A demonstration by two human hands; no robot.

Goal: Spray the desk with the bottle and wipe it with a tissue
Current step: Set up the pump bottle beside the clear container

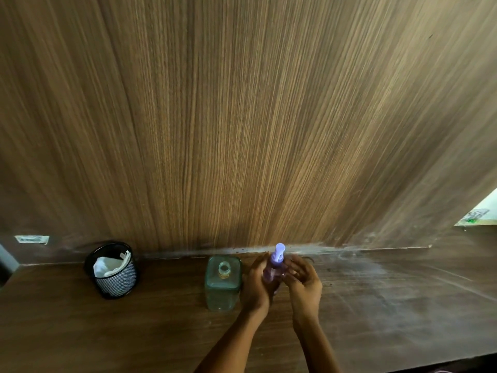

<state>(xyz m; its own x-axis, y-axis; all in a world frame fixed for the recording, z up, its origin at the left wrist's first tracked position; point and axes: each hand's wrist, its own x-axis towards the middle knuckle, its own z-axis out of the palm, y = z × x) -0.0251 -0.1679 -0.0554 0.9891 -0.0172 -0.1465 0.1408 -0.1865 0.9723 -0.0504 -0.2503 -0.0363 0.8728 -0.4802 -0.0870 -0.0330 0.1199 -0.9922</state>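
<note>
A small purple spray bottle (274,265) with a lilac pump top stands upright near the back of the dark wooden desk (376,305). My left hand (259,282) wraps around its left side and grips the body. My right hand (304,281) is cupped just to the right of the bottle with fingers spread, and I cannot tell whether it touches the bottle. White tissue (109,265) sits crumpled inside a black mesh cup (114,275) at the left of the desk.
A clear greenish square glass bottle (222,282) without a cap stands right beside my left hand. A tall wood-grain panel (242,117) rises behind the desk. Dusty whitish streaks (371,267) cover the desk's right part. The desk's front edge runs along the bottom right.
</note>
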